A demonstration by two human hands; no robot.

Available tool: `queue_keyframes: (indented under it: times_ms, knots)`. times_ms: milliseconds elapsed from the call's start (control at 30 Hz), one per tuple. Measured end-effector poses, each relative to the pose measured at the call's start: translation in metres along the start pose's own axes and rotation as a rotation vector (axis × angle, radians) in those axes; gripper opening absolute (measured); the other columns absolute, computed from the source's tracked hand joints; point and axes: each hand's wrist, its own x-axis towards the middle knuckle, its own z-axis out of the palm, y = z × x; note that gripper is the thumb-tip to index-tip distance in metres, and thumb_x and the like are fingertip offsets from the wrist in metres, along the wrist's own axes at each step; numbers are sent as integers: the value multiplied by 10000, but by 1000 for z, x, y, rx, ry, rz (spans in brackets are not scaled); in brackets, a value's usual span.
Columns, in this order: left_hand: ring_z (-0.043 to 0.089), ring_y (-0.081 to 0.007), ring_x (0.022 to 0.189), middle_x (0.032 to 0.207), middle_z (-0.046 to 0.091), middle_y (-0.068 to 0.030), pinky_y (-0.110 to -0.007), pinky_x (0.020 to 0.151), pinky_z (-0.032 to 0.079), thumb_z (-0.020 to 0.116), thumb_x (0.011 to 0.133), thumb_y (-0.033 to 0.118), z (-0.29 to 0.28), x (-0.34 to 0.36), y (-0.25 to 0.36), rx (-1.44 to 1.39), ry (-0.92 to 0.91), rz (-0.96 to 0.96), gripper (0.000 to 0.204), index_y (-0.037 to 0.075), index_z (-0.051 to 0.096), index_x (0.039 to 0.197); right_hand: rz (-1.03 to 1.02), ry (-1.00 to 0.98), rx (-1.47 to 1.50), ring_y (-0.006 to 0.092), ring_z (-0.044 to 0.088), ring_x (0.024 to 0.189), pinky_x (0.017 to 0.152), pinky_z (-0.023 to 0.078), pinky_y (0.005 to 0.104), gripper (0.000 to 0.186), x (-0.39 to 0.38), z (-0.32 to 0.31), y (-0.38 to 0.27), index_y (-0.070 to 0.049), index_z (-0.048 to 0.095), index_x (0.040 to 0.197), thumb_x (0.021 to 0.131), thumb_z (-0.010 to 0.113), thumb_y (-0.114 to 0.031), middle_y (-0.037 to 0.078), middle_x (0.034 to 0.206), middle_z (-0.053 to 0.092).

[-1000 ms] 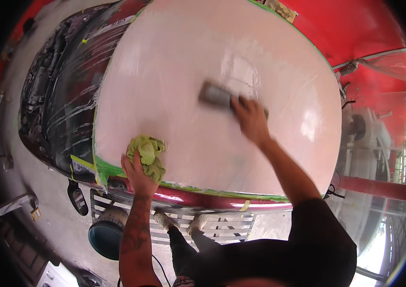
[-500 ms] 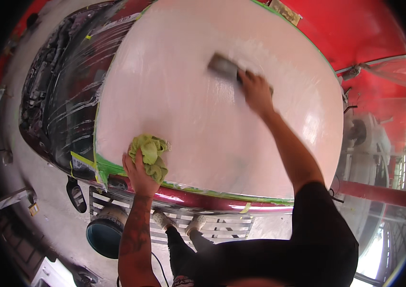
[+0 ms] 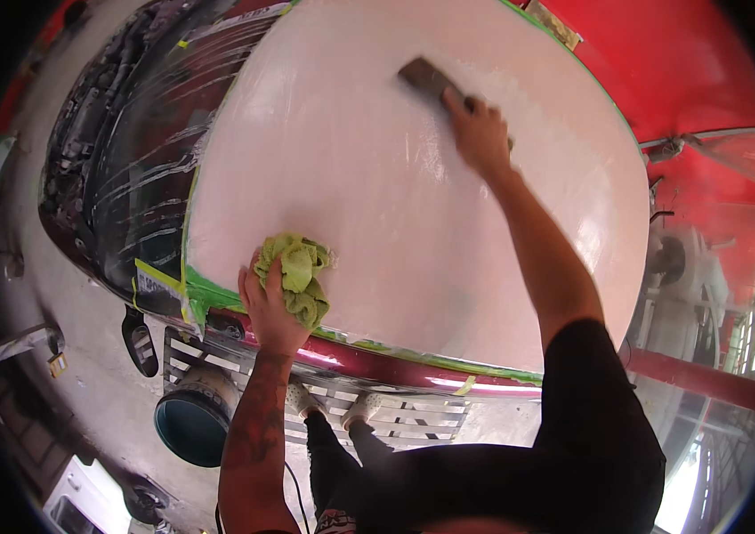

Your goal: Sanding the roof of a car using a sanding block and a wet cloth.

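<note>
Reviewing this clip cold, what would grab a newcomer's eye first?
Probably the large pale pink car panel filling the middle, edged with green tape. Next, the right hand with a long dark block on its upper part, and the left hand holding a crumpled yellow-green cloth near its lower left corner.

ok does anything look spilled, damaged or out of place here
Mainly the whitish streaks across the dark windshield area, left of the pale panel: they look like runoff, though I can't be sure. The green tape also looks crumpled at the panel's near-left corner, unlike its narrow edge strips.
</note>
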Motion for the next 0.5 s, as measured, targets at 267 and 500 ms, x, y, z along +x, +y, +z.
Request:
queue_keyframes:
  times_ms: [267, 500]
  knots:
    - [353, -405, 1362, 1405, 397, -242, -599, 1144, 206, 817, 670, 305, -2, 3, 10, -71, 3, -33, 885, 139, 390, 1427, -271, -121, 167, 370, 530, 1080, 919, 431, 496, 581, -193, -68, -90, -299, 565, 1388, 834, 608, -131, 180, 1299, 512]
    - [365, -390, 1354, 1403, 401, -235, -596, 1137, 223, 836, 657, 299, 6, 10, 18, -107, 49, -8, 909, 134, 389, 1430, -143, 5, 70, 388, 562, 1042, 898, 466, 504, 513, -52, -29, -114, -293, 514, 1414, 914, 619, -237, 147, 1332, 545]
